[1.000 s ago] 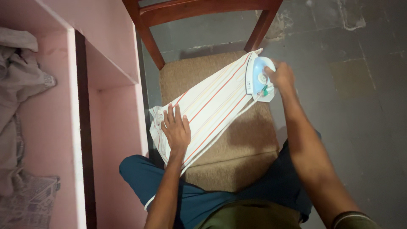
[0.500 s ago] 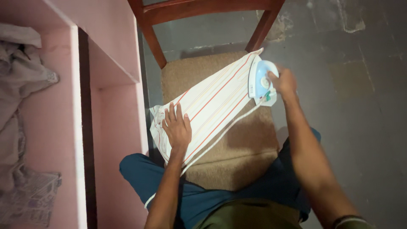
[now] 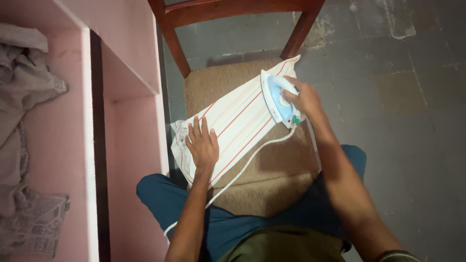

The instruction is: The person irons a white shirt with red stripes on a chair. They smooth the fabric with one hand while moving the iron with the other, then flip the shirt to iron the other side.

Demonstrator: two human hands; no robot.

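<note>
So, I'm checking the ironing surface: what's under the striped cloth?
The white cloth with red stripes lies on the tan padded seat of the wooden chair. The seat part beneath the cloth, the blue-white iron and left hand is hidden.

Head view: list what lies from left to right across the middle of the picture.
Crumpled grey cloth → pink shelf unit → left hand flat on the striped cloth → blue and white iron → right hand → grey floor.
</note>
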